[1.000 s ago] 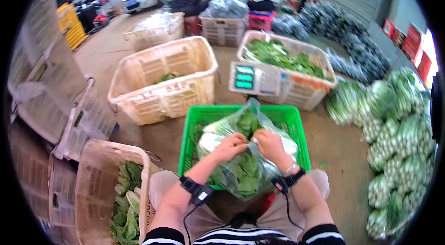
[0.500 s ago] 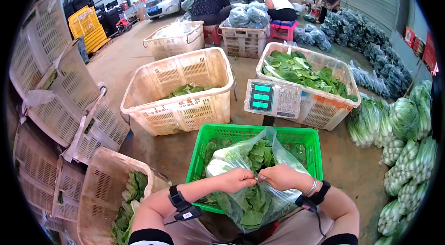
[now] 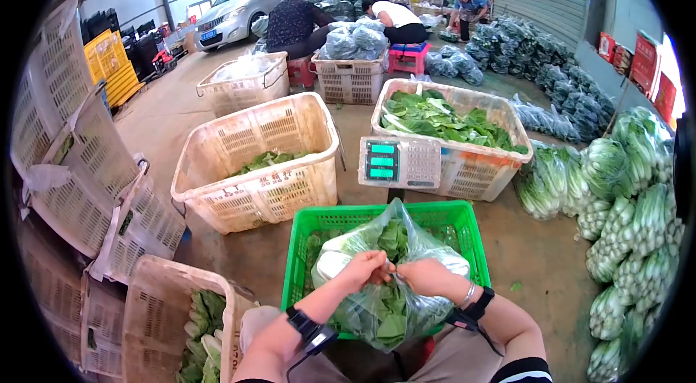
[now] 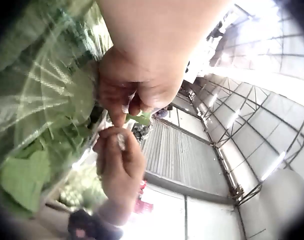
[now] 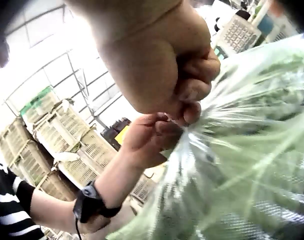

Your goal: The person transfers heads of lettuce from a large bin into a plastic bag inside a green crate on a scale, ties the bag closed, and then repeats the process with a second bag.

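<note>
A clear plastic bag [image 3: 388, 310] filled with leafy greens and white-stemmed cabbage rests over the near side of a green crate [image 3: 475, 238]. Its neck is bunched at the top, where the two hands meet. My left hand [image 3: 360, 271] pinches the gathered plastic from the left, fingertips close together. From the other side my right hand [image 3: 429, 278] grips the same bunched neck with curled fingers. Tight creases in the plastic run up to the right hand [image 5: 167, 70] in the right wrist view. The left wrist view shows both hands' fingertips nearly touching.
A scale display [image 3: 400, 162] stands just beyond the green crate. Large white crates [image 3: 268, 194] holding greens surround the work, one [image 3: 148, 310] at near left. Bagged cabbages [image 3: 631, 238] are piled on the right. People [image 3: 293, 24] sit farther back near a van [image 3: 239, 10].
The head view has shifted and tilted. Both hands stay at the bag's neck, their fingers moving over the bunched plastic; the left hand is now angled more upward than half a second ago.
</note>
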